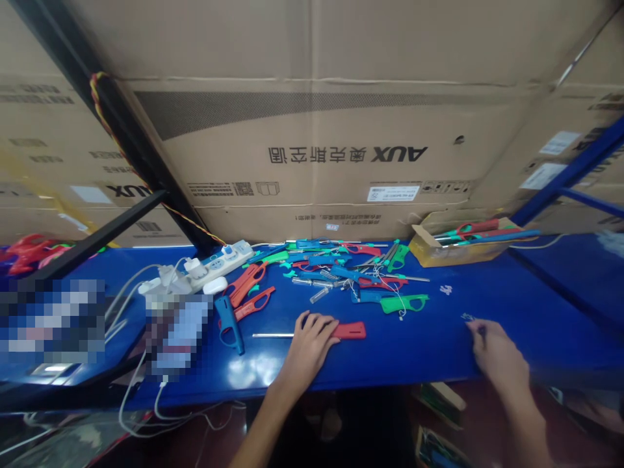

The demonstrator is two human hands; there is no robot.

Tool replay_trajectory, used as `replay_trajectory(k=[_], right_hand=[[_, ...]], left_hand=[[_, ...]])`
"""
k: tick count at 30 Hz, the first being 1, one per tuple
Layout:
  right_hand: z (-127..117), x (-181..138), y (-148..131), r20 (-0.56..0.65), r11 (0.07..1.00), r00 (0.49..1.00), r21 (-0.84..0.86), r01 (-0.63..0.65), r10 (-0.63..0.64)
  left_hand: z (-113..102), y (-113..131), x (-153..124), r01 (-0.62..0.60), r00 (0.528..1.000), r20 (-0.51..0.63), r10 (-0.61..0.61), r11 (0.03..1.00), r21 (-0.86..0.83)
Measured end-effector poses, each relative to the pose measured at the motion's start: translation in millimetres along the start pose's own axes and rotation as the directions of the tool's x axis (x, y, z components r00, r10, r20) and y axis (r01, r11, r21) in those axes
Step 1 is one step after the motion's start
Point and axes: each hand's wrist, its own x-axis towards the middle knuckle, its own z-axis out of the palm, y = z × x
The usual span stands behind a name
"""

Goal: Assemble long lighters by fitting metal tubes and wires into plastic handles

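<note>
We see the left hand [312,343] lying flat with fingers spread on a red tool [351,331] near the front edge of the blue surface [419,351]. It hides the tool's middle, and a thin metal rod [272,335] pokes out to the left. Over on the right, the right hand [497,357] curls its fingertips at something small and dark. It's too tiny to name, and we cannot tell whether it's gripped. Farther back, a tangled pile of tools [341,273].
</note>
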Motion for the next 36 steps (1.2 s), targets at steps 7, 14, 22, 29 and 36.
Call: replay_trajectory(k=[7, 14, 22, 29, 36], right_hand=[[15.5, -46.3, -86.2, 0.004, 0.898, 0.928, 0.253, 0.36, -0.373], [30.1, -74.5, -148.4, -0.045, 0.663, 0.736, 0.399, 0.633, -0.675], [33.1, -80.3, -156.2, -0.219, 0.505, 0.673, 0.51, 0.696, -0.706], [33.4, -79.7, -159.1, -0.192, 0.458, 0.64, 0.55, 0.698, -0.744], [32.0, -79.8, -162.3, -0.178, 0.47, 0.645, 0.547, 0.693, -0.744]], left_hand=[[7.4, -0.9, -2.5, 0.097, 0.994, -0.067, -0.089, 0.989, 0.113], [4.8, 1.2, -2.8, 0.118, 0.992, -0.066, -0.111, 0.987, 0.113], [7.6, -2.3, -2.3, 0.095, 0.994, -0.061, -0.088, 0.987, 0.128], [8.0, -3.8, -2.4, 0.087, 0.994, -0.076, -0.077, 0.988, 0.131], [6.4, -5.2, -1.5, 0.07, 0.995, -0.076, -0.063, 0.994, 0.085]])
